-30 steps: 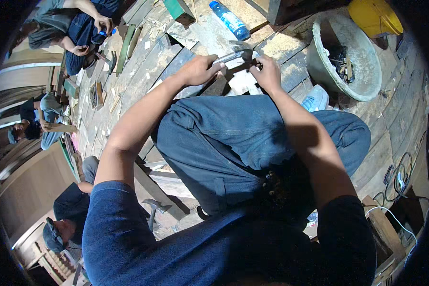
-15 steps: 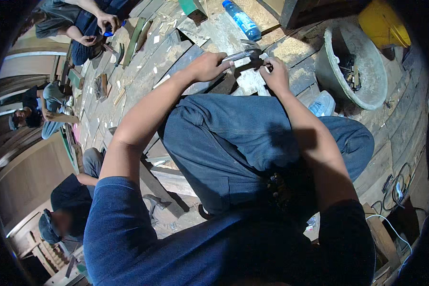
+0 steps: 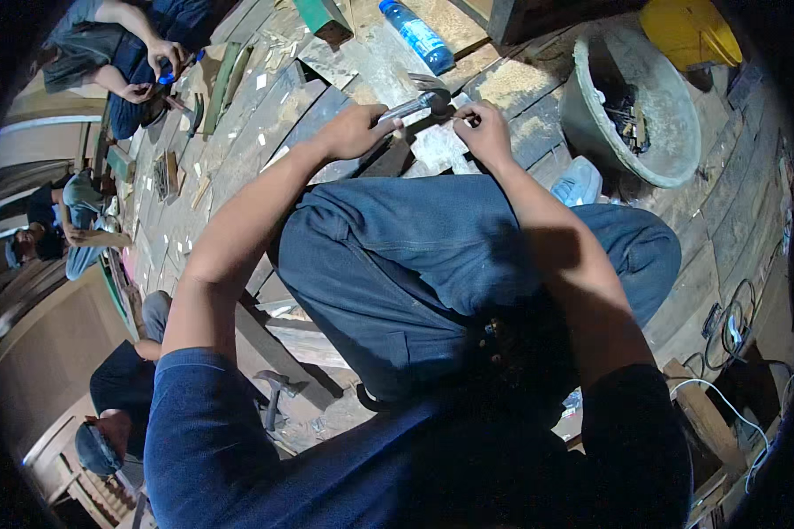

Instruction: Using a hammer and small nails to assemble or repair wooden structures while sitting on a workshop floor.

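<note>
Positioning seemed underway: the hammer (image 3: 410, 108) was gripped in the left hand (image 3: 353, 132); fingers of the right hand (image 3: 486, 135) were curled, any pinch unclear; steadiness seemed needed.

A head-worn fisheye camera faces down from close above the wearer's dark shirt (image 3: 326, 480) and trousers (image 3: 397, 220), its wide circle taking in a hammer (image 3: 420, 104), farther off, toward the top.

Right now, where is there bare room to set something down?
The likeliest patch is the mostly bare floorboards between the grey bucket, the right knee and the coiled cable. It is crowded ahead: the left hand holds a hammer, the right hand is close to its head, and a bottle lies beyond. Pale scraps litter the left.
</note>
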Motion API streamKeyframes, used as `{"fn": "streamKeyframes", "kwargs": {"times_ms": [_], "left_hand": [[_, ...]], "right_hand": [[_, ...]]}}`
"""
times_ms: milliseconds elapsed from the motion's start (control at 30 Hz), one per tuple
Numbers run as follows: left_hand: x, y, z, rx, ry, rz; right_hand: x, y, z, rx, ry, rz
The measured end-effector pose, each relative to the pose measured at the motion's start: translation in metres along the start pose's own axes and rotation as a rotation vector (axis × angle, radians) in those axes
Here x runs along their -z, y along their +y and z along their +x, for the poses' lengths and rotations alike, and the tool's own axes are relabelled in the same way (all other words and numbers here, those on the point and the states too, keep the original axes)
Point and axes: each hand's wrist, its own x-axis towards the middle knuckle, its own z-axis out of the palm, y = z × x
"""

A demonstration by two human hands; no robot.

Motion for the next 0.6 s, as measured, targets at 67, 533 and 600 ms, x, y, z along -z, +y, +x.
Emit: {"fn": "streamKeyframes", "kwargs": {"times_ms": [67, 533, 600], "left_hand": [[0.004, -0.003, -0.002, -0.004, 0.034, -0.075], [0.006, 0.009, 0.0, -0.019, 0.088, -0.029], [0.001, 0.004, 0.001, 0.038, -0.018, 0.053]], "right_hand": [[0.001, -0.007, -0.004, -0.012, -0.033, -0.007], [0.002, 0.001, 0.0, -0.045, -0.009, 0.038], [-0.001, 0.0, -0.001, -0.06, 0.005, 0.048]]}}
